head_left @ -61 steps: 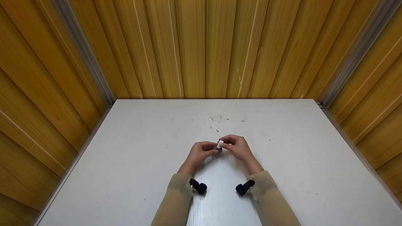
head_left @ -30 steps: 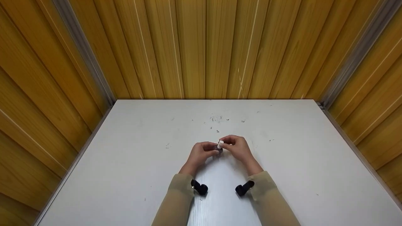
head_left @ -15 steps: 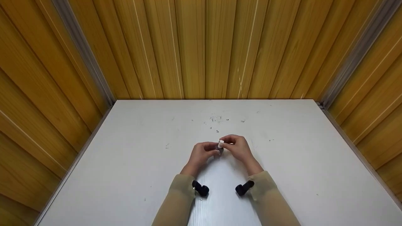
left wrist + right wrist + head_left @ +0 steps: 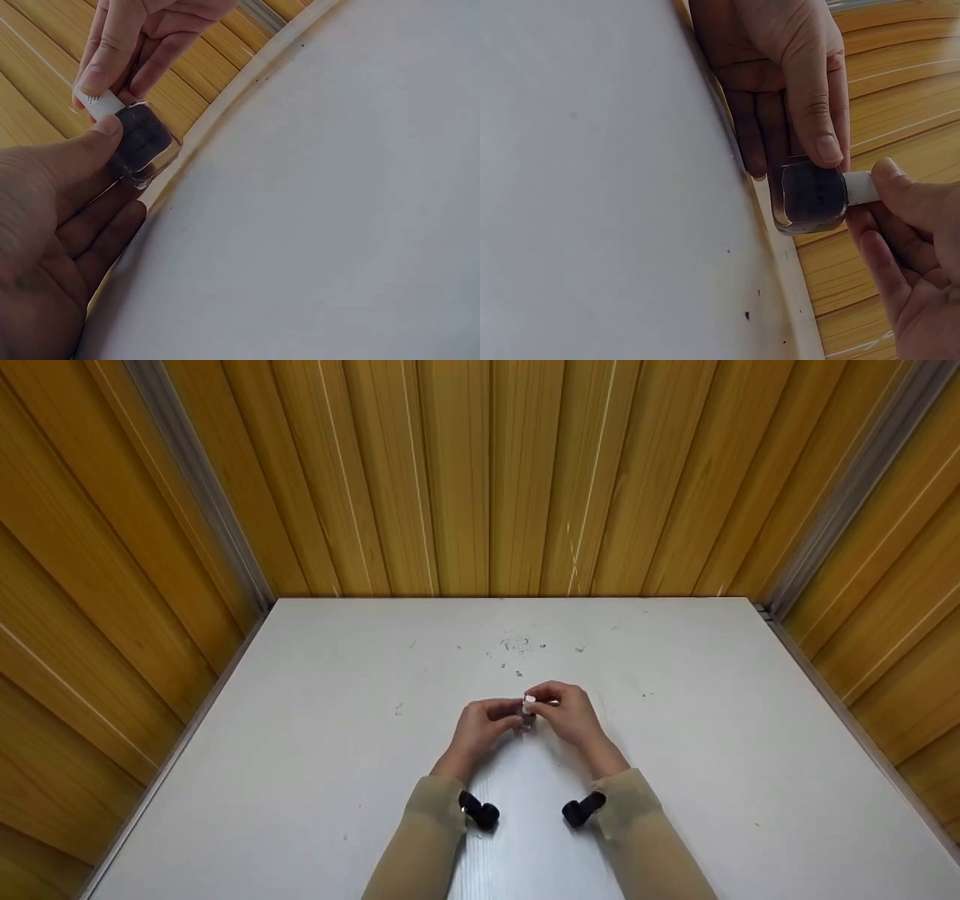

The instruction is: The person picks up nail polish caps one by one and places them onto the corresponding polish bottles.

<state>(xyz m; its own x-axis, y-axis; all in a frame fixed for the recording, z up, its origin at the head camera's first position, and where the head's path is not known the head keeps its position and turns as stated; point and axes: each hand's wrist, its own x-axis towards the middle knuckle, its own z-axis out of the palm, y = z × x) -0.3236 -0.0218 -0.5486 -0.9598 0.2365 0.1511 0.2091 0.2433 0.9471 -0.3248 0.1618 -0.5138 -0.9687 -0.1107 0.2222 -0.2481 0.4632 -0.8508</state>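
A small nail polish bottle (image 4: 144,139) of clear glass, with dark purple-grey polish inside, is held between both hands near the middle of the table. My left hand (image 4: 478,727) pinches the glass body between thumb and fingers. The white cap (image 4: 861,187) is pinched by the thumb and fingers of my right hand (image 4: 568,716). In both wrist views the cap sits against the bottle's neck, and small print shows on the glass. From the head view, fingers cover much of the bottle.
The white table (image 4: 337,675) carries dark specks and scuff marks (image 4: 516,644) beyond the hands. Yellow wood-look panels (image 4: 457,472) stand at the back and both sides, with grey metal posts in the corners. A black wrist camera (image 4: 480,811) sits on each sleeve.
The bottle has turned from a tilt to nearly upright in the head view, its cap staying between the right fingers. Both hands keep almost the same place.
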